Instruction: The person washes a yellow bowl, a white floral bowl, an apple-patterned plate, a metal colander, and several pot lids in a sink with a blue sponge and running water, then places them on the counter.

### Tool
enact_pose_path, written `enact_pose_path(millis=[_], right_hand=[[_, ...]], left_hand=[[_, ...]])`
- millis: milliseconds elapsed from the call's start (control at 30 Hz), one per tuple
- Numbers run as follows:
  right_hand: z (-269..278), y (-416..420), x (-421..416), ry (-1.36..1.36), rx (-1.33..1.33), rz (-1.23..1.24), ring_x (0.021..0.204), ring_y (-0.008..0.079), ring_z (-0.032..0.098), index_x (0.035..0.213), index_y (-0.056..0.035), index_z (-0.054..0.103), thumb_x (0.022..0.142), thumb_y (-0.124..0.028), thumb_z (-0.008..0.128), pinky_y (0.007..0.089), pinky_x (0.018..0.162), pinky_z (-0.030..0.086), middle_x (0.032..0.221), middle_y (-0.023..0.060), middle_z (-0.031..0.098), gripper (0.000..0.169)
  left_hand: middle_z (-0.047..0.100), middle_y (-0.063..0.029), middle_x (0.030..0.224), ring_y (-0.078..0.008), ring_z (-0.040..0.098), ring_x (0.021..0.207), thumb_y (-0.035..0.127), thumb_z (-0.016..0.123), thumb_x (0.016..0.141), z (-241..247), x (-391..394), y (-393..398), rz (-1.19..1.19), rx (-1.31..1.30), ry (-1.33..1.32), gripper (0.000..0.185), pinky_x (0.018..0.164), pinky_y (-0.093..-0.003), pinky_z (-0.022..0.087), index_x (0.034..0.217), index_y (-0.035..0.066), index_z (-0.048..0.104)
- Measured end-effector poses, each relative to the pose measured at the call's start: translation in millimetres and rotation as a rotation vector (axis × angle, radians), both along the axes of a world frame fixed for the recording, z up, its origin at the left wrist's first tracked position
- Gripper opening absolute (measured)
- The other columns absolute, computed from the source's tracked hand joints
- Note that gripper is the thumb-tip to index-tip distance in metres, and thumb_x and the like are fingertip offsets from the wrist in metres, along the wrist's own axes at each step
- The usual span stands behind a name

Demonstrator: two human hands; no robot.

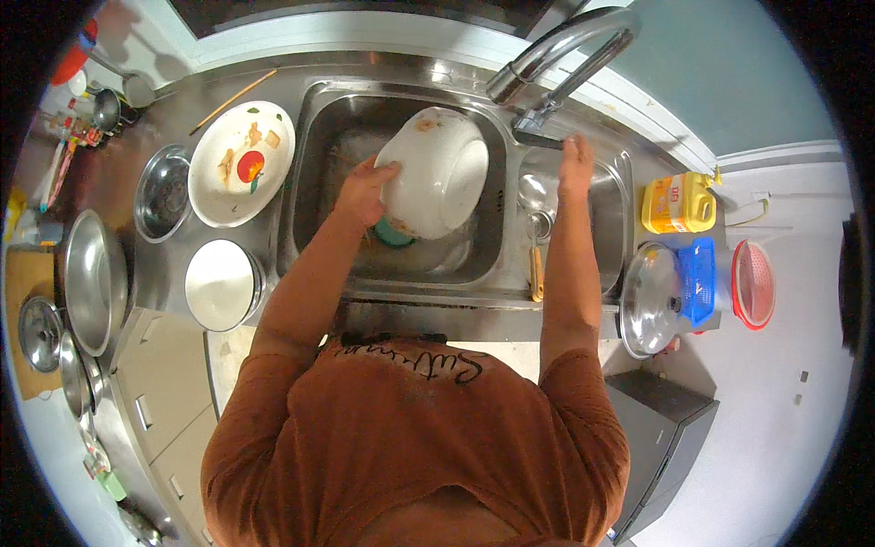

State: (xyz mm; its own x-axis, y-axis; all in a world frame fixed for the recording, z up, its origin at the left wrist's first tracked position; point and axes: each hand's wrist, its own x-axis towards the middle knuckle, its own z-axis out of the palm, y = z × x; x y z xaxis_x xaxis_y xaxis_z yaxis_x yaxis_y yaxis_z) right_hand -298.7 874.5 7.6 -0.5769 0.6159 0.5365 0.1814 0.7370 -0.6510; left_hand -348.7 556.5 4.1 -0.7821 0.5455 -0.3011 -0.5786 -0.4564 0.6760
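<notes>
My left hand [369,195] grips the rim of a white ceramic dish [434,178], tilted over the left sink basin [342,256]. Its rounded outer side faces up and bears brownish food residue. Partly hidden below the dish, a green object [393,234] lies in the basin. My right hand [577,161] is raised over the right basin [612,225], with its fingertips at the end of the faucet's dark flat part [540,139]. Whether the fingers grip it cannot be made out. A ladle [535,263] with a wooden handle lies in the right basin, beside my right forearm.
Left of the sink are an oval plate [219,191] with food scraps, a chopstick [232,101], a glass bowl [160,195] and stacked white bowls [217,286]. On the right stand a yellow jug [677,203], a glass lid [649,301] and a blue basket [697,282]. The faucet [560,44] arches behind.
</notes>
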Motion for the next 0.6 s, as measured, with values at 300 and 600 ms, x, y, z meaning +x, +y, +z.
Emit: enact_pose_path(millis=[300,600], right_hand=[[18,-112,12,-0.17,0.31,0.379,0.096,0.0352,0.041,0.102,0.0056,0.041,0.063,-0.021,0.055,0.0411,0.081,0.031,0.103,0.0213,0.043,0.049],[22,-137,-60,-0.263,-0.542,0.796,0.091,0.025,0.046,0.105,0.0004,0.042,0.074,-0.023,0.048,0.0278,0.08,0.035,0.102,0.0117,0.048,0.04]], left_hand=[[0.054,-0.0069,0.084,-0.0152,0.052,0.073,0.01,0.052,0.068,-14,-8,32,-0.006,-0.303,0.223,0.031,0.064,-0.0269,0.042,0.097,0.001,0.048],[0.054,-0.0075,0.086,-0.019,0.052,0.077,0.009,0.051,0.067,27,3,3,0.004,-0.323,0.153,0.033,0.07,-0.0311,0.041,0.099,0.001,0.047]])
